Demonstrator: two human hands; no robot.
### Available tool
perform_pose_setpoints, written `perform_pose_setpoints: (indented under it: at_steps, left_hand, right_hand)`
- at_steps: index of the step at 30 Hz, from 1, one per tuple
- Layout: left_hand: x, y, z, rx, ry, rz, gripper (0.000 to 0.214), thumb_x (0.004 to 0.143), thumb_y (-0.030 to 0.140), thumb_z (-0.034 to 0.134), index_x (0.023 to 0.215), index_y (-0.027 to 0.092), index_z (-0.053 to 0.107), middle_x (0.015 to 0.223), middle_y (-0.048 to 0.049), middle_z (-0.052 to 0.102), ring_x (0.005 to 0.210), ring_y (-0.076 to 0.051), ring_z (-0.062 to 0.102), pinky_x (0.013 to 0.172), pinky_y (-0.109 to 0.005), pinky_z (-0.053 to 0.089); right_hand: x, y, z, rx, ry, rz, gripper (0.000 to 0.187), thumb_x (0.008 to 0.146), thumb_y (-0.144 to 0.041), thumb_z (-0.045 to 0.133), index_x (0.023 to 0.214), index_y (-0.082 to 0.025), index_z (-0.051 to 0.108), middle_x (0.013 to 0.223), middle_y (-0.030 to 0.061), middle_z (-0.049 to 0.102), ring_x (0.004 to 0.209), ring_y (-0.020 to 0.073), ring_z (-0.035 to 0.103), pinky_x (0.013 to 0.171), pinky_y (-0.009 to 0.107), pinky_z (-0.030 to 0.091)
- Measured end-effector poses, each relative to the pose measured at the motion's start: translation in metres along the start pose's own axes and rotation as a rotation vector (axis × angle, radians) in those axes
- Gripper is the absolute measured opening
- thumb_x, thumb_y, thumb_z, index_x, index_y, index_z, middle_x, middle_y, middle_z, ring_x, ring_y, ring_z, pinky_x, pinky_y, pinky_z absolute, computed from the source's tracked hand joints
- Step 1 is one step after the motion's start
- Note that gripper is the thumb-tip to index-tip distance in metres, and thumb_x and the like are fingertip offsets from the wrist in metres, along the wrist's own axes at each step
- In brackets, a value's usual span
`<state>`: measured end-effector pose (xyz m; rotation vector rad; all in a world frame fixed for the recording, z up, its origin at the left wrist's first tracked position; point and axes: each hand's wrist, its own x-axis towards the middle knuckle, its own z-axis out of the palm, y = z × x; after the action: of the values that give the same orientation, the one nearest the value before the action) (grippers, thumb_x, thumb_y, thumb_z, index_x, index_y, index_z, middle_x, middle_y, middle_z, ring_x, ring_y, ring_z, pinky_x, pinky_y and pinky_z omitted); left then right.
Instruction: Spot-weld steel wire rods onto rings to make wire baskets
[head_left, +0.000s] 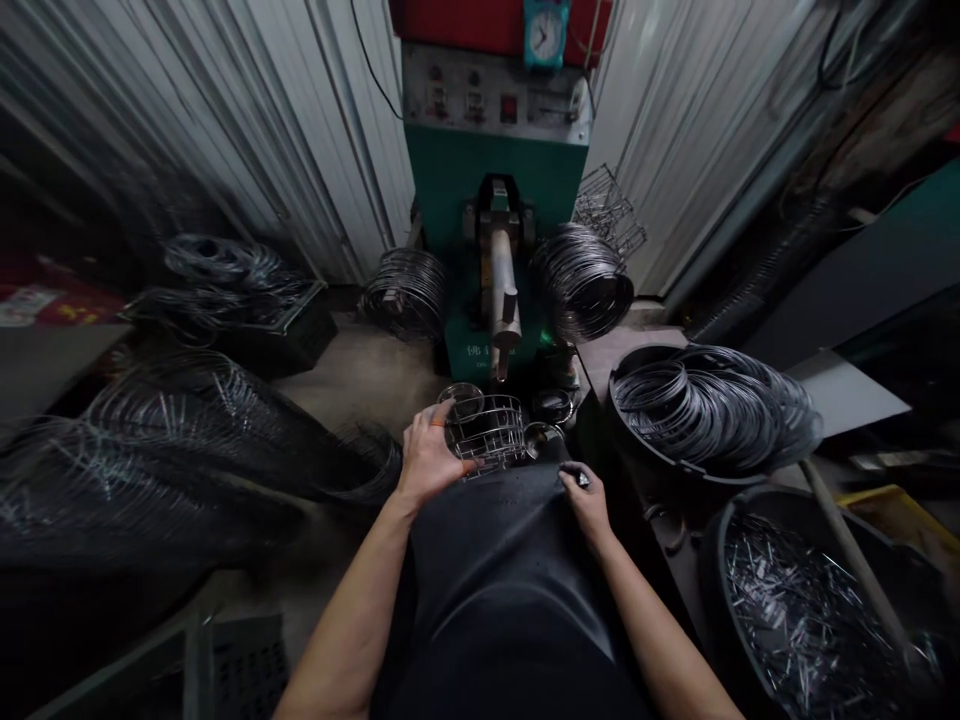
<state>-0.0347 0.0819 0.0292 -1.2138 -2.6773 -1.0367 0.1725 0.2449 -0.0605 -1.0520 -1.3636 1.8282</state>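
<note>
- Dimness is filling the scene, lower left sinking into black.
- Pale light is catching the walls (352, 110) and streaking the apron (510, 520).
- Scraps (795, 610) are glinting.
- Wire (232, 390) at left is blurring; the basket (491, 430) is showing sharper.
- Distortion is stretching the edges.

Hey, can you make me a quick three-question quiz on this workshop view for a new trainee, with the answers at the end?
1. Which of the person's hands is on the wire basket?
2. True or false: the blue clock is above the control panel of the green machine.
3. What fills the tub at the lower right?
A) Wire coils
B) Short metal pieces
C) Wire baskets

Key:
1. The left hand
2. True
3. B
</note>
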Motion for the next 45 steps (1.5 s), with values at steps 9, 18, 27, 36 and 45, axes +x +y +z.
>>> perform_pose_setpoints:
  at_steps: [9,18,27,36,45]
  left_hand:
    - [0.001,0.01,0.003,0.031,0.014,0.096,0.09,0.046,0.039,0.081,0.126,0.024,0.041,0.12,-0.0104,0.05,0.111,-0.031,0.045,0.096,-0.044,0.034]
    - [-0.005,0.02,0.016,0.048,-0.049,0.171,0.088,0.047,0.032,0.078,0.127,0.021,0.041,0.119,-0.0121,0.049,0.111,-0.032,0.045,0.095,-0.045,0.034]
    - [-0.003,0.017,0.014,0.012,-0.18,0.103,0.09,0.045,0.035,0.077,0.126,0.022,0.04,0.119,-0.0087,0.049,0.111,-0.031,0.045,0.094,-0.043,0.037]
    - [0.001,0.015,0.012,-0.026,-0.215,0.07,0.091,0.045,0.036,0.077,0.127,0.022,0.04,0.118,-0.0076,0.049,0.111,-0.03,0.046,0.094,-0.042,0.039]
    - [0.003,0.011,0.016,-0.035,-0.227,0.084,0.091,0.045,0.035,0.078,0.126,0.02,0.041,0.118,-0.0082,0.049,0.109,-0.029,0.047,0.094,-0.042,0.039]
  right_hand:
    - [-0.003,-0.053,0.015,-0.589,-0.387,-0.402,0.025,0.063,-0.014,0.065,0.083,-0.028,0.069,0.084,0.0012,0.068,0.081,0.0209,0.06,0.078,0.03,0.042]
    - [-0.006,-0.103,0.083,-1.171,-0.546,-0.621,0.031,0.062,-0.006,0.06,0.088,-0.023,0.06,0.075,0.0026,0.069,0.071,0.0204,0.062,0.063,0.025,0.037]
    - [-0.004,-0.084,0.072,-0.91,-0.693,-0.634,0.021,0.075,-0.009,0.051,0.087,-0.019,0.066,0.085,0.004,0.069,0.081,0.0174,0.064,0.072,0.025,0.045]
    - [-0.002,-0.1,0.069,-0.979,-0.85,-0.704,0.027,0.072,-0.015,0.066,0.1,-0.015,0.064,0.094,0.0083,0.067,0.088,0.0193,0.063,0.077,0.028,0.047]
    - [0.004,-0.088,0.069,-1.003,-0.796,-0.762,0.017,0.077,-0.016,0.063,0.093,-0.018,0.067,0.085,0.0051,0.069,0.08,0.0163,0.064,0.071,0.023,0.046]
